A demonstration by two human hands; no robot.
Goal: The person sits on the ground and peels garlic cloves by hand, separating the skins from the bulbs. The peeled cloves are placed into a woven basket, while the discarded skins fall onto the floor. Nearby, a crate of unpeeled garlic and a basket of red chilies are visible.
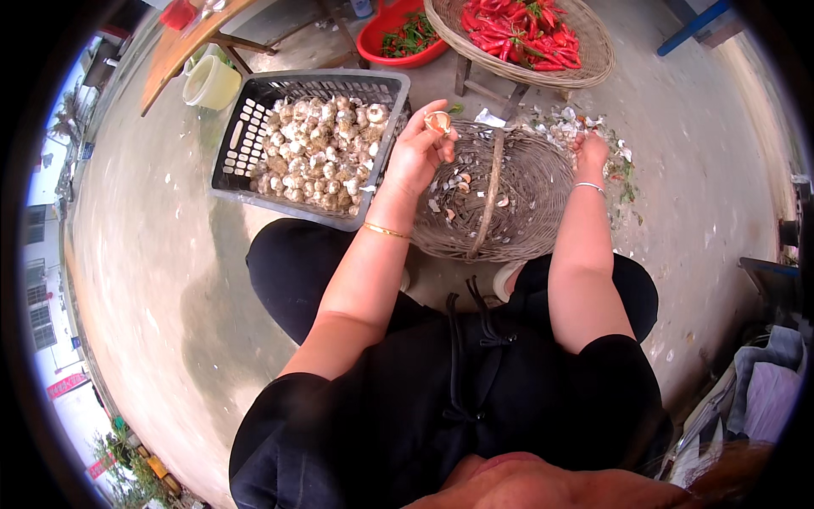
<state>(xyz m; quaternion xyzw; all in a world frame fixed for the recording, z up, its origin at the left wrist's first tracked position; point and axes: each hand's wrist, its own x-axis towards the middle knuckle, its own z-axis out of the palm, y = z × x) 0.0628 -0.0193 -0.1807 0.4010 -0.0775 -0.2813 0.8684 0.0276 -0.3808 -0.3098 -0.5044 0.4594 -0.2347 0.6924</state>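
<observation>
My left hand [412, 158] holds a partly broken garlic bulb [437, 122] between thumb and fingers, above the left rim of a round wicker basket [540, 191]. Inside that basket lie several loose garlic cloves [463, 187] and scraps of papery skin, under its upright stick handle [493, 191]. My right hand [591, 151] is beyond the basket's right rim, over a heap of garlic skins [563, 132] on the floor. Its fingers are curled, and whether they hold a bit of skin is hidden. To the left, a dark plastic crate [229, 191] is filled with whole garlic bulbs [318, 153].
A wide wicker tray [601, 60] of red chillies [518, 35] rests on a wooden stand [515, 98] ahead. Beside it is a red basin [407, 60] with green chillies. A pale bucket [213, 83] stands near a wooden table [184, 54]. Leafy scraps [628, 184] litter the concrete floor at right.
</observation>
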